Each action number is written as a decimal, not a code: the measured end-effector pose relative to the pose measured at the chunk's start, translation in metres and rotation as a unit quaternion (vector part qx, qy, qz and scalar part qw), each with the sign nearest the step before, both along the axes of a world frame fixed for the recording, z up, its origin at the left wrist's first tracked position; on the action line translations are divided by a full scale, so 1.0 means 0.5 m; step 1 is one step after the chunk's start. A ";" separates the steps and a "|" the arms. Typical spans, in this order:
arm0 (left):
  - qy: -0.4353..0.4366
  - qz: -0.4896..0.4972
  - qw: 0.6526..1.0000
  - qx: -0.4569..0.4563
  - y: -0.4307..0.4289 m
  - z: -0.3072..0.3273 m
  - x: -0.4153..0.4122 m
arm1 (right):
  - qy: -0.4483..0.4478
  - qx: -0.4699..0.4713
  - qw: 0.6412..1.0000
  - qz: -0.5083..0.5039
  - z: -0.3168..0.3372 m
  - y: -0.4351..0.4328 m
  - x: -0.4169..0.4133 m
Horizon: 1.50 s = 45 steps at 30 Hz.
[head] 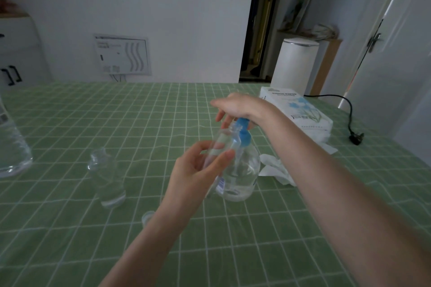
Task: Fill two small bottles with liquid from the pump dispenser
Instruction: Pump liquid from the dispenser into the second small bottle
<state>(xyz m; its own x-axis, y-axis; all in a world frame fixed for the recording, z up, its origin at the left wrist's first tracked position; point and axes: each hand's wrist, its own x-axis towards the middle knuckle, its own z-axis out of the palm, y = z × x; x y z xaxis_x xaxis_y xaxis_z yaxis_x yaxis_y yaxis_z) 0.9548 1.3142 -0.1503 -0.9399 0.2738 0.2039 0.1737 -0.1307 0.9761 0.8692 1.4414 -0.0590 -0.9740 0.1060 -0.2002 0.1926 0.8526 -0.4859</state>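
My left fingers pinch 1 small bottle at the pump dispenser spout, my right fingers, loosely spread, press its top; filling seems underway, the 2nd bottle waits left.

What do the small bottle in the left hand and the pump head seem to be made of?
Small bottle: clear, glossy, plastic or glass; the green cloth shows through it. Pump head: opaque blue, probably plastic, smooth matte look.
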 end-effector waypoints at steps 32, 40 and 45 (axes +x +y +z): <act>0.026 0.017 0.999 -0.006 0.013 -0.017 0.004 | 0.039 -0.004 0.999 -0.004 -0.021 0.004 -0.004; 0.021 0.021 0.999 -0.018 0.010 -0.021 0.005 | 0.048 -0.011 0.999 0.001 -0.033 0.003 -0.004; 0.025 0.019 0.999 -0.012 0.013 -0.014 0.003 | 0.073 -0.009 0.997 0.006 -0.021 0.007 -0.009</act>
